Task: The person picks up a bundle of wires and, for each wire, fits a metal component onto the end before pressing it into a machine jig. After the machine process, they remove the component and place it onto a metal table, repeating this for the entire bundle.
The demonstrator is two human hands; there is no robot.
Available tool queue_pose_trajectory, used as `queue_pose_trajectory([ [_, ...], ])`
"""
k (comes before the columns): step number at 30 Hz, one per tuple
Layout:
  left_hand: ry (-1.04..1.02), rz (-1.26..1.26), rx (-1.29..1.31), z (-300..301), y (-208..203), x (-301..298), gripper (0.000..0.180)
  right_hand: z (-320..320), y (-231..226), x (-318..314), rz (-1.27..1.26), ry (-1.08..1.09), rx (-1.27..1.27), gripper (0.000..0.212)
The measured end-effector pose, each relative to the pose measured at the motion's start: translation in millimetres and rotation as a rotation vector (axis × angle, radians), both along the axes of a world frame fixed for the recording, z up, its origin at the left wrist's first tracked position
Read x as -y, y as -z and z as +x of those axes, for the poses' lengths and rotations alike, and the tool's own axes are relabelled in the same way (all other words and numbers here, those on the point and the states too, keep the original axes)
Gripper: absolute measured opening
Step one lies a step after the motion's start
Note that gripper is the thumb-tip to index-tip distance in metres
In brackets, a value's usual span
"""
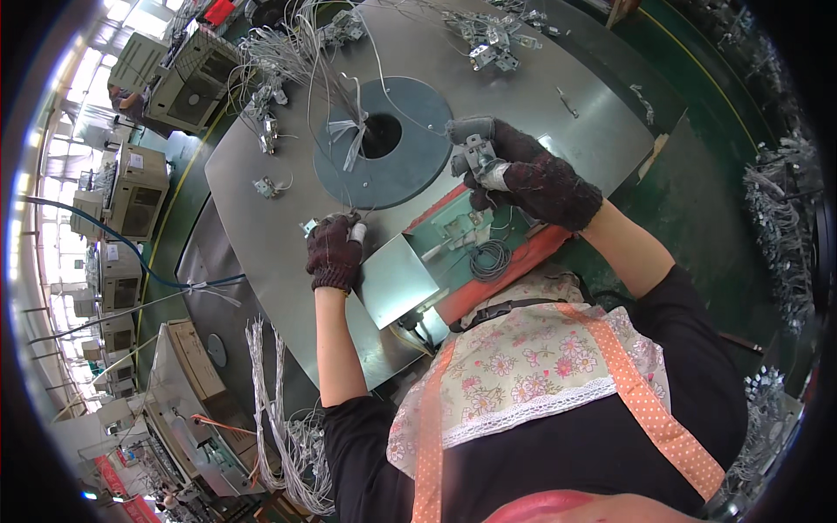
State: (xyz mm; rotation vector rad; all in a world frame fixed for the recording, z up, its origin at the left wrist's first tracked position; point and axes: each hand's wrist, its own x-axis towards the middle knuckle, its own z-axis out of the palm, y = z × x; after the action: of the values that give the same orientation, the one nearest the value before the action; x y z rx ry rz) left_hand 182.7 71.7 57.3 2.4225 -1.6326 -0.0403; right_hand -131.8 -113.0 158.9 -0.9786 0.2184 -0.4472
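Note:
Both my hands wear dark maroon knit gloves with light wrappings on some fingers. My right hand [542, 181] is closed round a small silver metal bracket piece [478, 155], held above the table's near right side. My left hand [336, 251] rests low over the table left of the green box, its fingers curled. A small pale metal piece [309, 227] shows at its fingertips, and a thin wire runs up from there; what the fingers grip is hidden. Between my hands, the open green box [462, 218] holds another metal piece and a coil of grey wire [490, 260].
The metal table [270, 200] has a grey disc [418, 174] with a central hole, where a bundle of wires [336, 96] comes out. Clusters of wired metal parts [495, 44] lie along the far side. A pale panel [397, 283] and a red padded edge [523, 261] border the box.

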Motion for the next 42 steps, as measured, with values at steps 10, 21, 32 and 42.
queue_pose_trajectory([
  [10,0.159,-0.443,-0.368,-79,-41,35,0.028,-29,24,4,0.06,0.063,0.088,0.076],
  [21,0.203,-0.144,-0.835,-117,-77,136,0.057,-34,30,-21,-1.168,0.485,-0.221,0.062],
  [32,0.138,-0.016,-0.812,-96,-55,58,0.048,-18,43,12,-0.009,-0.067,-0.106,0.05],
  [42,-0.065,-0.242,-0.167,-79,-25,-10,0.029,33,80,11,-1.984,-0.306,-0.267,0.026],
])
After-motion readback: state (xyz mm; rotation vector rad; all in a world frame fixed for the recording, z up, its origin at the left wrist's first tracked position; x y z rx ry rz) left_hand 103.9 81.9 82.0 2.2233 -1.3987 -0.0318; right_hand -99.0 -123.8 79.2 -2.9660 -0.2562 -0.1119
